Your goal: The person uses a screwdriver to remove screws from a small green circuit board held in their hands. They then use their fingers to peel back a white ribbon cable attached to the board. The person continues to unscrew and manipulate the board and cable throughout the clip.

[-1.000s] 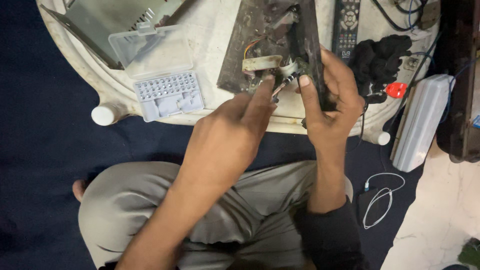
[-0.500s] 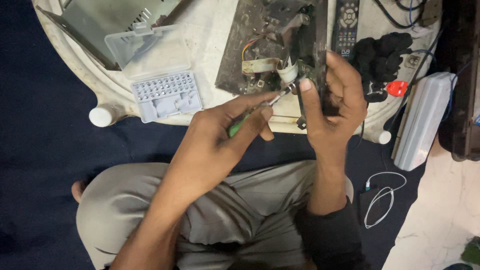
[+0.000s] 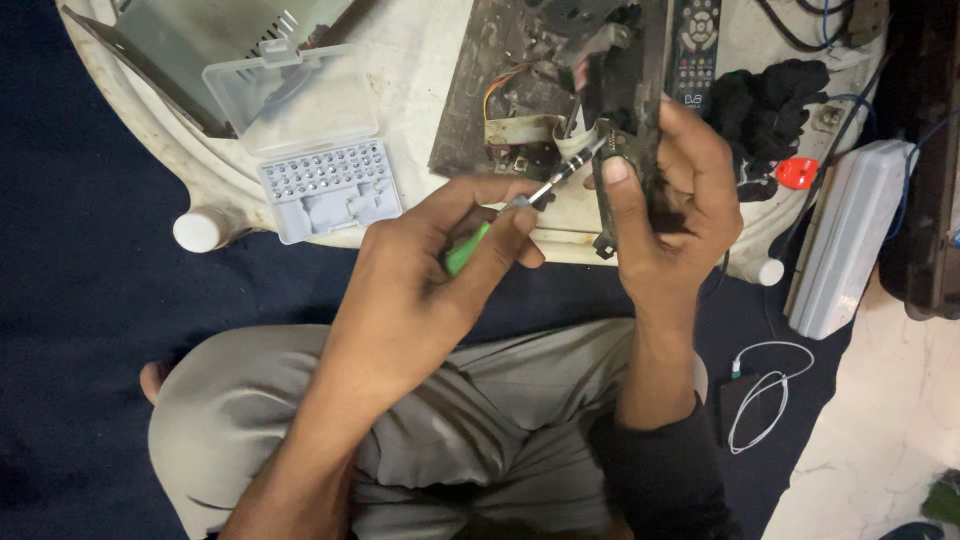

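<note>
My left hand (image 3: 430,270) is shut on a screwdriver with a green handle (image 3: 465,250). Its thin metal shaft points up and to the right, and the tip meets the lower edge of a dark circuit board (image 3: 630,90). My right hand (image 3: 680,200) grips that board and holds it upright on edge, thumb on the near face and fingers wrapped behind. A flat ribbon cable (image 3: 520,130) runs from it to a second dark board (image 3: 480,90) lying flat on the round white table (image 3: 150,130).
An open grey bit case (image 3: 330,190) with a clear lid lies left of my hands, beside a grey metal cover (image 3: 200,40). A remote (image 3: 697,40), black cloth (image 3: 770,100) and a small red thing (image 3: 797,172) lie right. A white box (image 3: 845,240) and white cable (image 3: 765,395) are on the floor.
My left hand has drawn back from the board toward me, so the green handle and shaft now show. My right hand has kept its grip on the upright board.
</note>
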